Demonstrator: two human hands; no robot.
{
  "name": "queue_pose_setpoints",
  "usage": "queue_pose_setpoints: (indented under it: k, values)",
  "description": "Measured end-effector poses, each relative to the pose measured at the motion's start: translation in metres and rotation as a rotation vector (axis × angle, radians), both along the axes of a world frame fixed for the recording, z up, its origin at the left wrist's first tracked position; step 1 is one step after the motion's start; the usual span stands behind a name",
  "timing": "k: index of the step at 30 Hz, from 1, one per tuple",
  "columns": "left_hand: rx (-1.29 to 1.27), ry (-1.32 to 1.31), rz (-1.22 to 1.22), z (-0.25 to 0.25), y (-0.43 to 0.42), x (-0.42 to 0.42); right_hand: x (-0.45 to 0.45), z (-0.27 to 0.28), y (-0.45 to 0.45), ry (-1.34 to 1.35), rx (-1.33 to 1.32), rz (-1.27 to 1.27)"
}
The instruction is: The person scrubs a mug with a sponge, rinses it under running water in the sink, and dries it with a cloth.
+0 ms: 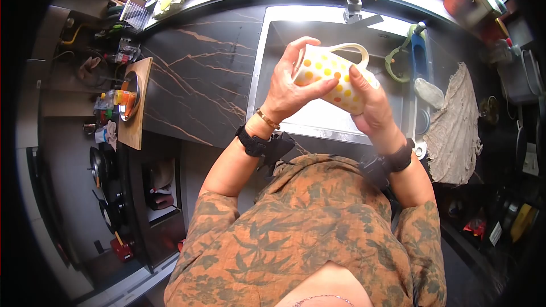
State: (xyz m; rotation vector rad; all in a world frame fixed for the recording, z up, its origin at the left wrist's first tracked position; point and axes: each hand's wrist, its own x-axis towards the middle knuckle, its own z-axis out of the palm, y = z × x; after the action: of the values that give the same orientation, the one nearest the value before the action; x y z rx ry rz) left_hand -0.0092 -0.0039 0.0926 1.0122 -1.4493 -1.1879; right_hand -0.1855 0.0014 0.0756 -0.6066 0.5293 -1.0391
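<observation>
Between my two hands is a white mug with yellow and orange dots, tipped on its side above the sink. Its handle points up and away from me. My left hand wraps the mug's left end, with the thumb along its dotted side. At the other end, my right hand grips the mug with the thumb on its side and the other fingers mostly hidden. The inside of the mug cannot be seen.
A faucet stands at the sink's back edge. Right of the basin lie a green ring-shaped item, a blue strip-like item and a grey cloth. A wooden board bearing a plate sits at the left.
</observation>
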Motion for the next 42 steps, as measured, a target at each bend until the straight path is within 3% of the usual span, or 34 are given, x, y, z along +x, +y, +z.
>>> queue_pose_setpoints:
  k: [1, 2, 5, 8, 11, 15, 16, 19, 21, 22, 26, 29, 33, 38, 42]
  values:
    - [0.067, 0.005, 0.033, -0.003, -0.002, -0.001, 0.005, 0.001, 0.003, 0.082, -0.143, -0.004]
    - [0.122, 0.179, 0.061, -0.014, -0.005, -0.003, 0.007, 0.001, 0.008, 0.165, -0.285, -0.009]
    - [0.386, 0.333, -0.105, -0.019, -0.006, -0.001, 0.006, -0.005, 0.021, 0.784, -0.939, 0.028]
    - [0.457, 0.318, -0.087, -0.021, -0.003, 0.002, 0.007, -0.017, 0.023, 1.119, -1.307, -0.035]
    - [0.318, 0.243, 0.063, -0.031, -0.003, 0.004, 0.002, -0.011, 0.012, 0.662, -0.716, 0.083]
    - [0.015, 0.003, 0.114, -0.013, 0.003, 0.002, 0.002, -0.009, 0.001, 0.392, -0.402, 0.011]
    - [-0.042, 0.049, 0.076, -0.014, 0.001, 0.003, 0.005, -0.008, 0.0, 0.316, -0.339, -0.022]
    - [-0.112, 0.04, -0.017, -0.01, 0.005, 0.009, 0.007, -0.005, -0.001, 0.129, -0.129, -0.073]
    - [-0.065, -0.029, 0.063, -0.003, 0.01, 0.001, 0.003, -0.002, -0.006, 0.059, 0.034, -0.045]
    - [-0.045, -0.063, 0.105, 0.0, 0.01, -0.002, 0.002, -0.007, -0.008, 0.046, 0.014, 0.011]
    - [0.322, 0.255, 0.0, -0.03, 0.003, 0.004, 0.001, -0.016, -0.002, 0.172, -0.462, 0.282]
    - [0.421, 0.296, -0.049, -0.023, 0.008, 0.004, 0.004, -0.013, 0.004, 0.132, -0.41, 0.284]
    - [0.109, -0.14, 0.179, -0.003, 0.006, 0.004, 0.003, -0.02, 0.002, 0.188, -0.259, 0.136]
    - [0.055, -0.127, 0.151, -0.008, 0.005, 0.004, 0.011, -0.008, -0.004, 0.049, -0.144, 0.029]
    - [-0.285, -0.496, 0.112, -0.007, 0.003, 0.006, -0.003, -0.011, -0.013, -0.058, 0.07, 0.028]
